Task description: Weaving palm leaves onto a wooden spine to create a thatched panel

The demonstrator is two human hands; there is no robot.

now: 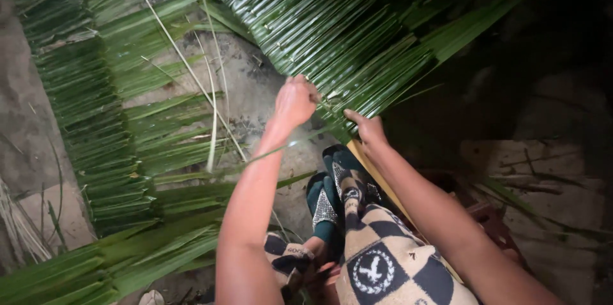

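The woven palm-leaf panel (332, 30) lies on the ground just beyond my feet, running up and to the far side. I judge it light, springy, glossy and a bit slick, so best gripped at its near edge. My left hand (295, 102) is closed on a leaflet there, wrist bent. My right hand (368, 129) is half-open, fingers pressing the edge — both arms stretched forward.

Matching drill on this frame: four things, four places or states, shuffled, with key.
1. left hand
2. right hand
3. woven leaf panel
4. shoes

A. dark teal, on the feet near the frame's middle
B. pinching the panel's lower edge, fist closed
C. fingers on the edge, right of the other hand
D. glossy green strips, top centre

Pairs: 1-B, 2-C, 3-D, 4-A
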